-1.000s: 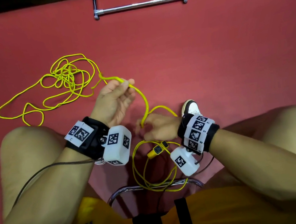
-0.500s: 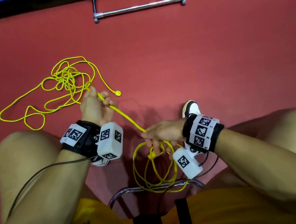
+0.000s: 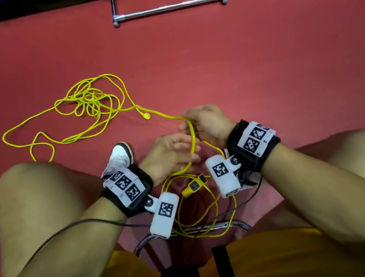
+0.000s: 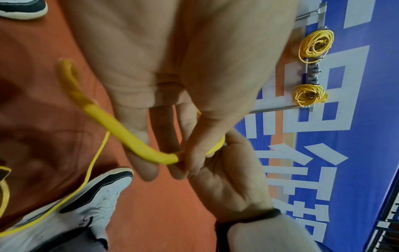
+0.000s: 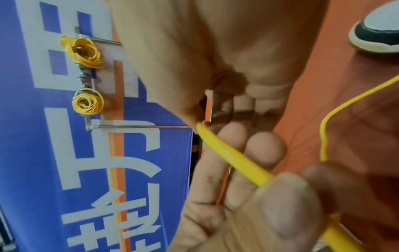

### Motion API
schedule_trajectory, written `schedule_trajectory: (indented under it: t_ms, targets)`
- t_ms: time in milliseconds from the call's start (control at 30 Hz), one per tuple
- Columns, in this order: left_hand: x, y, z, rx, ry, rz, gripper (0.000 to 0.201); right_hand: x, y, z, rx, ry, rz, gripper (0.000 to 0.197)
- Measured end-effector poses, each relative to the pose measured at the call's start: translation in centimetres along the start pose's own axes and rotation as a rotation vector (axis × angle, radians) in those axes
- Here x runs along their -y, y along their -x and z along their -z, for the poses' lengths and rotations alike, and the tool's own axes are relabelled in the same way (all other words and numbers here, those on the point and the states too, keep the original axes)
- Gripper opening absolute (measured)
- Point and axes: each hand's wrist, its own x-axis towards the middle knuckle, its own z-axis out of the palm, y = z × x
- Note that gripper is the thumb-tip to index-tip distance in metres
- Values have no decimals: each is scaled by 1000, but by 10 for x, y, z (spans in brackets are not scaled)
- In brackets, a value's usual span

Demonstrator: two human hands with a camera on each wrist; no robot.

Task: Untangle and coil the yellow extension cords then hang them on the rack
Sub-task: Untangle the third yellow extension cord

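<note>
Right hand (image 3: 209,120) pinches the yellow extension cord (image 3: 191,137) at its farther side, feeding a fresh loop; left hand (image 3: 170,156) curls round the cord just below, gathering coils that hang beneath both wrists. The remaining tangle (image 3: 88,102) lies well left, the rack (image 3: 168,6) far ahead.

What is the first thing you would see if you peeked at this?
The bright yellow cord jumps out, held between the left hand and right hand above the red floor. A messy tangle of it lies on the floor to the left. In the wrist views, two neat yellow coils already hang on the rack.
</note>
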Motion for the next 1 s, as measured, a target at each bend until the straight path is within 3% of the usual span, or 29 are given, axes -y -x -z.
schedule_trajectory:
  t_ms: [133, 167, 300, 433, 533, 600, 700, 800, 833, 900, 1000]
  targets:
    - [-13, 0, 4, 49, 18, 120, 10, -3, 2, 7, 33, 32, -58, 19]
    - [-16, -1, 9, 4, 70, 174, 8, -3, 3, 7, 43, 38, -72, 18]
    - [-20, -23, 43, -359, 401, 289, 38, -4, 7, 9, 101, 63, -111, 17]
    - [-6, -37, 60, -402, 630, 245, 51, -9, 20, 0, 362, 115, -178, 17]
    - [-5, -41, 63, -547, 830, 123, 29, -13, 28, -4, 552, 179, -236, 22]
    - [-6, -40, 69, -649, 738, 75, 19, -15, 29, -4, 550, 304, -253, 24]
    - [-10, -35, 59, -569, 618, 39, 20, -20, 19, -4, 269, 523, -132, 23]
    - [-12, -22, 26, -343, 344, 49, 22, -13, 6, -1, -29, 298, -28, 15]
    - [-11, -15, 16, -234, 255, 57, 20, -9, 4, 0, -51, 188, -34, 11]
    - [-5, -5, -1, -35, 102, 99, 19, -5, 1, 4, -28, 87, -79, 27]
    - [2, -1, -12, 66, -23, 155, 20, -10, -1, 2, 16, 45, -86, 19]
